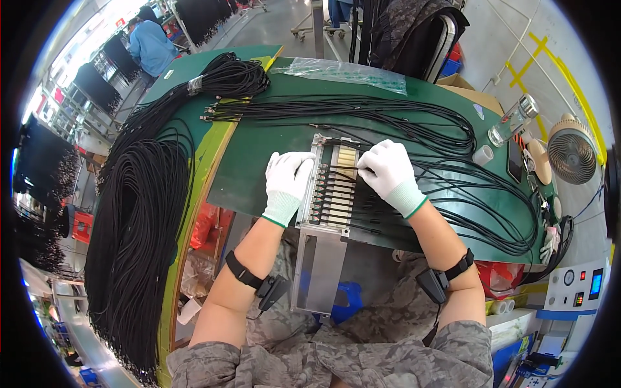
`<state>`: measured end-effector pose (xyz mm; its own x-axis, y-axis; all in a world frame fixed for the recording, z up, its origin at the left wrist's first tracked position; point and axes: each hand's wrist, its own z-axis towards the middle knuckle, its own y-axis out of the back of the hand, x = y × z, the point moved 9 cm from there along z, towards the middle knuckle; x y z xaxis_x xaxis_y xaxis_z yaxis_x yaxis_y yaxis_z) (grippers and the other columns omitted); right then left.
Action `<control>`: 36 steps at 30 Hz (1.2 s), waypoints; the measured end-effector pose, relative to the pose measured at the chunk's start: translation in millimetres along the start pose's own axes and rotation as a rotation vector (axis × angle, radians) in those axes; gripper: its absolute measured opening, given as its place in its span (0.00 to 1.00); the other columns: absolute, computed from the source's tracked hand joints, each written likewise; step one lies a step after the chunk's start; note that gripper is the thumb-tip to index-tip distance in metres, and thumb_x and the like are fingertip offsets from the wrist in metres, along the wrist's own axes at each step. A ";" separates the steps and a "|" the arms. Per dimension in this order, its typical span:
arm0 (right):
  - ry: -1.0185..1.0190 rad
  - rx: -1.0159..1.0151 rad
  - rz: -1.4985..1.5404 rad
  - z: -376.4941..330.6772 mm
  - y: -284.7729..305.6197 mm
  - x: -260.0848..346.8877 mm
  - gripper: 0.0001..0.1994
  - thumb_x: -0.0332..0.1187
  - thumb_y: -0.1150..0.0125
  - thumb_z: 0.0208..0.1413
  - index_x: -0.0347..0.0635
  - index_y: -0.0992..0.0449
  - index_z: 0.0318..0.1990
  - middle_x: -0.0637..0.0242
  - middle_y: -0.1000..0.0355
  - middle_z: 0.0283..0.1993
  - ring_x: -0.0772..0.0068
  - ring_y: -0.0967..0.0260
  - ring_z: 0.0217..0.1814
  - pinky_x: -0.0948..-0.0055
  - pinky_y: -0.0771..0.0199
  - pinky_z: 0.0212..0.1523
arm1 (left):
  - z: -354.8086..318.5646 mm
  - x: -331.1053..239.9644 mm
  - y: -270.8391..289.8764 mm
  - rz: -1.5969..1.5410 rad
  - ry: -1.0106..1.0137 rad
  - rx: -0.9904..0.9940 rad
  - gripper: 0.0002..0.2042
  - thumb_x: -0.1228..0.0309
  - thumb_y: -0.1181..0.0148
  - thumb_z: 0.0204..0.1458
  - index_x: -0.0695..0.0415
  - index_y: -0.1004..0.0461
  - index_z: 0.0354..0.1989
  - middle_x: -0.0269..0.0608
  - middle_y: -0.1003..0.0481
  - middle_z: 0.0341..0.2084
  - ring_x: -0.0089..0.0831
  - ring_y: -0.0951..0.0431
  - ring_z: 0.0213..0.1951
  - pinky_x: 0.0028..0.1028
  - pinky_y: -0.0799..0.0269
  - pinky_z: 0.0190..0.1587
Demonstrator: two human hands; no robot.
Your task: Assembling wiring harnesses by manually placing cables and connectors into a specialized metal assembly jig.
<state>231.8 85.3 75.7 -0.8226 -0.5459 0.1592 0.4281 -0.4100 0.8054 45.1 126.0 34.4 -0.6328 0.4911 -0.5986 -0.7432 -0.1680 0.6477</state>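
Where hands (336,178) meet, thin black cables (336,187) lie parallel.

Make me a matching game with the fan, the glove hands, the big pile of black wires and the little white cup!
Things:
1. small fan
2. left hand
3. big bundle of black cables
4. small white cup

Places:
A. draped over the table's left edge
B. resting on the left side of the metal jig
C. far right, beyond the green table
D. standing on the table beside a clear bottle

Pairs: 1-C, 2-B, 3-A, 4-D
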 end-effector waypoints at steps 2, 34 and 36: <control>0.013 -0.002 -0.002 -1.0 -1.7 0.4 0.06 0.30 0.32 0.42 0.51 0.23 0.29 0.74 0.29 0.28 0.63 0.31 0.39 0.63 0.35 0.42 | -0.1 0.1 -0.3 0.001 0.000 -0.006 0.08 0.67 0.46 0.58 0.53 0.21 0.39 0.35 0.21 0.36 0.34 0.24 0.43 0.39 0.44 0.62; -0.038 0.159 -0.107 12.2 -11.3 -6.8 0.09 0.34 0.36 0.43 0.50 0.18 0.35 0.65 0.27 0.46 0.59 0.33 0.52 0.61 0.32 0.51 | -8.6 -42.2 -32.9 0.449 -0.245 0.296 0.17 0.47 0.42 0.52 0.31 0.21 0.50 0.57 0.40 0.65 0.58 0.46 0.66 0.55 0.65 0.69; -0.173 0.185 -0.249 19.6 -16.2 -33.4 0.07 0.34 0.34 0.41 0.50 0.19 0.31 0.68 0.26 0.42 0.60 0.32 0.48 0.61 0.31 0.48 | -9.0 -44.0 -31.3 0.351 -0.257 0.243 0.16 0.52 0.39 0.50 0.33 0.19 0.47 0.57 0.38 0.63 0.57 0.43 0.65 0.53 0.61 0.69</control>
<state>245.0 124.5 68.5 -0.9512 -0.3074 0.0262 0.1439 -0.3669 0.9191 94.3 102.0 36.2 -0.7387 0.6409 -0.2087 -0.4031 -0.1720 0.8988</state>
